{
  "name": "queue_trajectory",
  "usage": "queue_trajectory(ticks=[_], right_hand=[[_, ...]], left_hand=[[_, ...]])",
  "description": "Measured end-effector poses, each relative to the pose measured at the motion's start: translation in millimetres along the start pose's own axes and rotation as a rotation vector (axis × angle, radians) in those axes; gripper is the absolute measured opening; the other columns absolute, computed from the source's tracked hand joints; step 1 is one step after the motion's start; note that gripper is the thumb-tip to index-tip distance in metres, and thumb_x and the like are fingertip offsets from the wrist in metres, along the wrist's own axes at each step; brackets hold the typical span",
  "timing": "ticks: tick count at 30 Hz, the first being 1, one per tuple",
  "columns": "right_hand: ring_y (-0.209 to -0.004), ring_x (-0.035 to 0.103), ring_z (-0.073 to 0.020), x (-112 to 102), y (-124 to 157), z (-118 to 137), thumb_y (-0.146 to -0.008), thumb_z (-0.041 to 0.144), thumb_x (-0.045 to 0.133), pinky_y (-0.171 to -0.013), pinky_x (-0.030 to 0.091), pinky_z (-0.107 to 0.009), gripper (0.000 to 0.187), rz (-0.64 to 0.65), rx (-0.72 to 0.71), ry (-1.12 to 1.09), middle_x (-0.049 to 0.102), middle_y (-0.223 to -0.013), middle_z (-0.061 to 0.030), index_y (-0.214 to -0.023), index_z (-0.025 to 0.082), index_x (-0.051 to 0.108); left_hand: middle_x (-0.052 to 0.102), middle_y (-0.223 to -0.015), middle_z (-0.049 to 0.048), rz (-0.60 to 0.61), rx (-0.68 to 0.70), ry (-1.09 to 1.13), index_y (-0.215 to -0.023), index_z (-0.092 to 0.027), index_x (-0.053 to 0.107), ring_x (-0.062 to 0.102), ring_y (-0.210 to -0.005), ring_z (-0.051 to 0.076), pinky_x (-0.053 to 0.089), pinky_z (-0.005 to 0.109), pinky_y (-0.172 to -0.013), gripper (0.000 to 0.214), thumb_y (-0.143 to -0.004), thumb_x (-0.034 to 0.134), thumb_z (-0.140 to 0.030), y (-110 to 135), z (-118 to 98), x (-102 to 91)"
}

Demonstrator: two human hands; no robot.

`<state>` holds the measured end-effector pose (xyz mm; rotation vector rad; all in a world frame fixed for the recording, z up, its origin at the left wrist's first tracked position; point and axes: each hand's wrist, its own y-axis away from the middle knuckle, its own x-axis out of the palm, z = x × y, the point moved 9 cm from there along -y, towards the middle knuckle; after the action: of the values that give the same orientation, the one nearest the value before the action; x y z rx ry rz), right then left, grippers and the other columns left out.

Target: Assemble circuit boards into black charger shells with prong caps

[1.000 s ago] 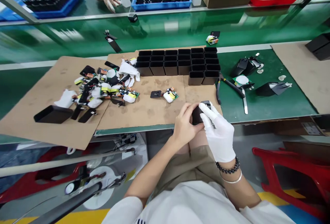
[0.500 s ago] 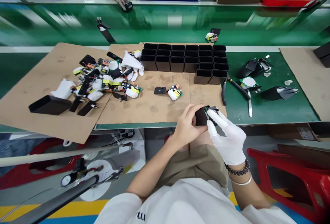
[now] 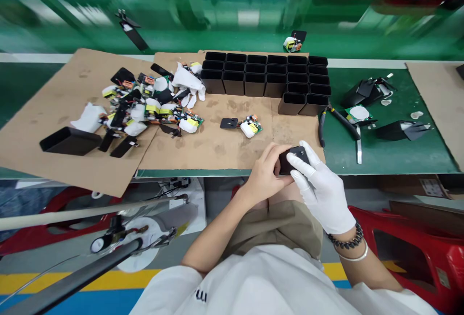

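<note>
My bare left hand is wrapped around a black power adapter, held at the front edge of the bench. The adapter's end with two metal prongs is turned up toward me. In a white glove, my right hand grips the same adapter from the right, its fingers on the pronged cover and the sides. Beyond my hands, a loose circuit board with a black cover plate lies on the cardboard. Rows of open black cases stand farther back.
A heap of circuit boards and an empty case lie to the left. Pliers and black adapters are on the right. A green conveyor belt runs behind; a red stool stands at right.
The pronged cover now sits on the case, where green circuit board showed at its opening before. My right fingers have shifted over it. The view has tilted, and the co-worker's hands are gone from sight.
</note>
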<state>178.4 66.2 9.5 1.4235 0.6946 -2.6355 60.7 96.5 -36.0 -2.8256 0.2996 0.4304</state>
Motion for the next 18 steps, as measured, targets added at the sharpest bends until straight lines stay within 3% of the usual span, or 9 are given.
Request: queue_trajectory(ticks=[3, 8, 11, 13, 18], right_hand=[[-0.142, 0.049, -0.0269, 3, -1, 2, -0.100, 0.025, 0.052, -0.112, 0.051, -0.039, 0.041, -0.012, -0.053, -0.109, 0.035, -0.164, -0.0033, -0.139, 0.032, 0.061], [-0.145, 0.045, -0.0315, 11, 8, -2, -0.099, 0.025, 0.053, -0.113, 0.050, -0.045, 0.042, -0.123, 0.007, -0.077, 0.021, -0.169, -0.0028, -0.140, 0.033, 0.060], [-0.138, 0.054, -0.0311, 2, 21, 3, -0.094, 0.021, 0.063, -0.108, 0.055, -0.049, 0.053, -0.334, -0.014, -0.016, 0.045, -0.158, -0.0049, -0.144, 0.036, 0.054], [-0.132, 0.060, -0.0289, -1, 26, 8, -0.091, 0.016, 0.067, -0.105, 0.058, -0.048, 0.062, -0.407, -0.027, -0.019, 0.059, -0.146, -0.0047, -0.147, 0.037, 0.050], [-0.124, 0.066, -0.0261, -1, 24, 11, -0.093, 0.016, 0.066, -0.102, 0.060, -0.039, 0.051, -0.386, 0.092, -0.064, 0.061, -0.143, -0.0057, -0.140, 0.033, 0.058]], left_hand=[[0.058, -0.117, 0.0046, 0.032, 0.013, -0.035, -0.136, -0.027, 0.049, 0.051, -0.061, 0.006, 0.054, 0.024, -0.063, 0.057, -0.083, 0.068, -0.018, 0, -3, 0.0], [0.059, -0.119, 0.0049, 0.025, 0.057, -0.141, -0.137, -0.028, 0.054, 0.058, -0.072, 0.009, 0.058, 0.025, -0.071, 0.052, -0.087, 0.065, -0.023, 1, -6, 0.2], [0.059, -0.118, 0.0059, -0.008, 0.089, -0.183, -0.136, -0.027, 0.057, 0.062, -0.083, 0.013, 0.059, 0.026, -0.073, 0.052, -0.085, 0.066, -0.021, 1, -6, 0.4], [0.060, -0.118, 0.0062, -0.021, 0.108, -0.191, -0.135, -0.026, 0.058, 0.063, -0.087, 0.014, 0.060, 0.027, -0.074, 0.052, -0.084, 0.067, -0.020, 2, -7, 0.5], [0.061, -0.122, 0.0066, -0.004, 0.080, -0.232, -0.137, -0.027, 0.056, 0.064, -0.089, 0.016, 0.060, 0.028, -0.077, 0.052, -0.086, 0.067, -0.023, 3, -5, 1.4]])
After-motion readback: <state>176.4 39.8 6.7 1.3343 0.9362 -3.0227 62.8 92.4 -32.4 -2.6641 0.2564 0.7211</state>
